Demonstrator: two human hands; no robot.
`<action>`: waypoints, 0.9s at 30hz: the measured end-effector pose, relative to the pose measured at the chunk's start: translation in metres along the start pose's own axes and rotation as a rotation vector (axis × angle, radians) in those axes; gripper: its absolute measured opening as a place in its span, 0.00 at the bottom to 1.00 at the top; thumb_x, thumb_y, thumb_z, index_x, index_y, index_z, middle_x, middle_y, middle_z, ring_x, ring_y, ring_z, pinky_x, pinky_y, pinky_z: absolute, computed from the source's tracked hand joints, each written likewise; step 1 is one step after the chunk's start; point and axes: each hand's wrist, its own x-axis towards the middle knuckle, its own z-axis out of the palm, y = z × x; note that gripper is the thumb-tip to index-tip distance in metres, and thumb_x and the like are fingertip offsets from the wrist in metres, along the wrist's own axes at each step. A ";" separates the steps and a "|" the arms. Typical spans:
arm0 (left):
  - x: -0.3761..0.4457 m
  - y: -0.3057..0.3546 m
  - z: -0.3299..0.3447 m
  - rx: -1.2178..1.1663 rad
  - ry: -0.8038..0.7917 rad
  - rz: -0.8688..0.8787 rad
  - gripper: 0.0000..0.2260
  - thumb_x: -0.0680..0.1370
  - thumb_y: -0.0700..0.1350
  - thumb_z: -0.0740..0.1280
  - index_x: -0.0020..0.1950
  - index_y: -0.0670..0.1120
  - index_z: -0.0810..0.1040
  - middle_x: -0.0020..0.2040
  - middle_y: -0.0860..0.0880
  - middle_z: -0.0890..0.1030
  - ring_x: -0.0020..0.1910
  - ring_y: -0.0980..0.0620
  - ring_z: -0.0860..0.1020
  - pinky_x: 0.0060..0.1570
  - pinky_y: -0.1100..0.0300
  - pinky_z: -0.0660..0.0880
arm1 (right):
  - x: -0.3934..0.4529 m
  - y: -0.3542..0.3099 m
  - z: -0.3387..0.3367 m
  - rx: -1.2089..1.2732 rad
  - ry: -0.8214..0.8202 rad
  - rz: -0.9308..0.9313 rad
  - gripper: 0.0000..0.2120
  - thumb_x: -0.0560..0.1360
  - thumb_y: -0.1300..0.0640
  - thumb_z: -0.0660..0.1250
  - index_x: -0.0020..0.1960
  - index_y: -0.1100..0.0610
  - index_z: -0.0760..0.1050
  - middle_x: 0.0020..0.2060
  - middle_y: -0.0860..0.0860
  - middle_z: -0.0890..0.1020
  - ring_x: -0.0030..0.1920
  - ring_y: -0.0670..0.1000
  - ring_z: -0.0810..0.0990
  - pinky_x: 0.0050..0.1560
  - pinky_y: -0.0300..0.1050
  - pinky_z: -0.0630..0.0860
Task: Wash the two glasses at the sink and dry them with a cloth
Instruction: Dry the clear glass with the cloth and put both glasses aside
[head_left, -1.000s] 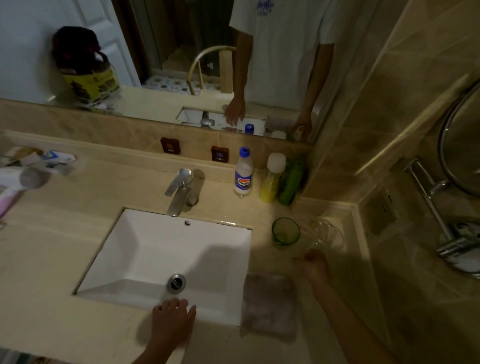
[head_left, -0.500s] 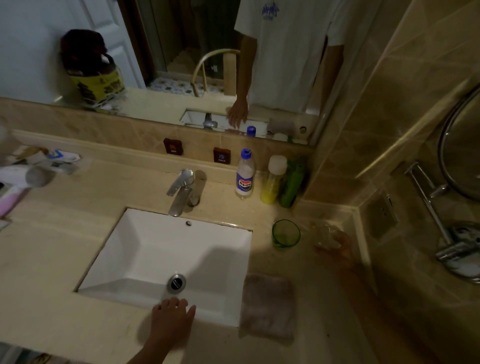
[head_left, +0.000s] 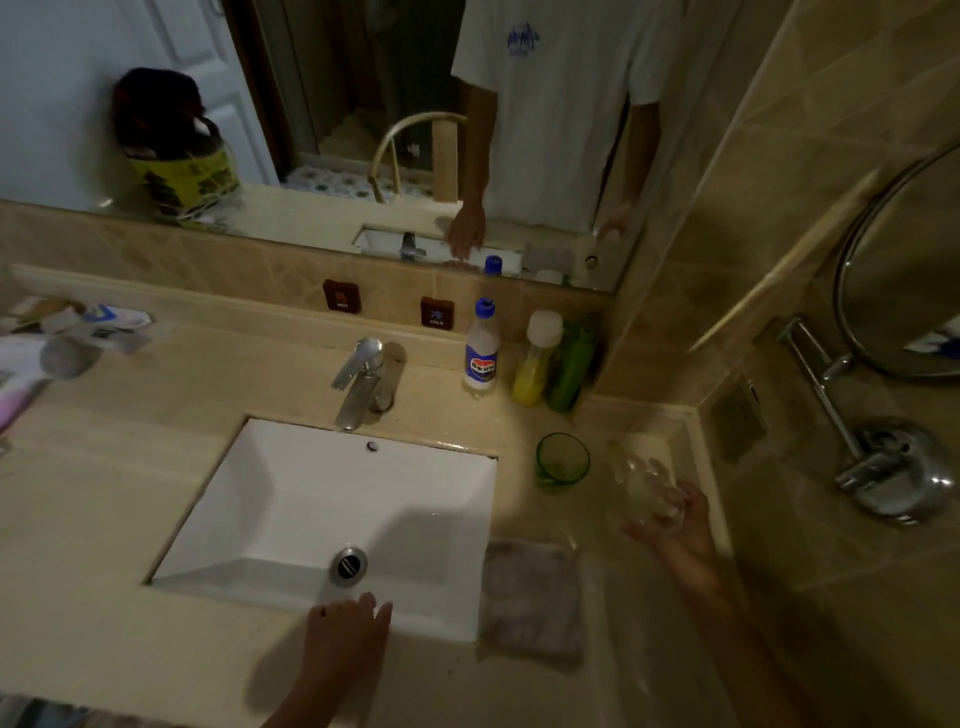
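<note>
A clear glass (head_left: 647, 486) is tilted above the counter at the right, and my right hand (head_left: 678, 525) grips it from below with curled fingers. A green glass (head_left: 562, 460) stands upright on the counter just right of the white sink (head_left: 291, 499). A grey cloth (head_left: 530, 597) lies flat on the counter beside the sink's front right corner. My left hand (head_left: 345, 631) rests on the sink's front rim with its fingers straight. The chrome tap (head_left: 358, 382) is behind the basin, and no water runs.
Three bottles (head_left: 527, 358) stand at the back right against the wall. Toiletries (head_left: 57, 343) clutter the far left of the counter. A round mirror on a chrome arm (head_left: 883, 457) sticks out from the right wall. A wall mirror runs behind the counter.
My right hand reached to the clear glass, took hold of it and lifted it off the counter, tilting it. The left hand has stayed on the sink rim.
</note>
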 end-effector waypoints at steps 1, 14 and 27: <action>-0.004 -0.003 0.004 0.024 0.028 0.105 0.22 0.81 0.54 0.53 0.43 0.49 0.84 0.33 0.49 0.83 0.33 0.48 0.83 0.40 0.54 0.75 | -0.013 -0.002 0.004 -0.069 -0.017 0.017 0.46 0.63 0.73 0.78 0.72 0.55 0.58 0.63 0.55 0.73 0.58 0.55 0.75 0.50 0.45 0.81; -0.009 -0.029 -0.056 -0.202 -0.150 0.230 0.17 0.84 0.51 0.60 0.63 0.39 0.76 0.44 0.44 0.81 0.53 0.43 0.83 0.37 0.58 0.71 | -0.097 -0.007 0.101 -0.053 -0.272 0.098 0.36 0.63 0.71 0.78 0.68 0.61 0.70 0.59 0.60 0.80 0.59 0.60 0.80 0.61 0.62 0.77; -0.029 -0.044 -0.134 -1.449 -0.324 0.237 0.23 0.80 0.53 0.69 0.74 0.53 0.72 0.70 0.52 0.78 0.68 0.54 0.77 0.70 0.51 0.73 | -0.159 -0.032 0.241 0.113 -0.366 0.310 0.41 0.59 0.38 0.80 0.66 0.41 0.64 0.56 0.58 0.80 0.51 0.57 0.83 0.49 0.54 0.81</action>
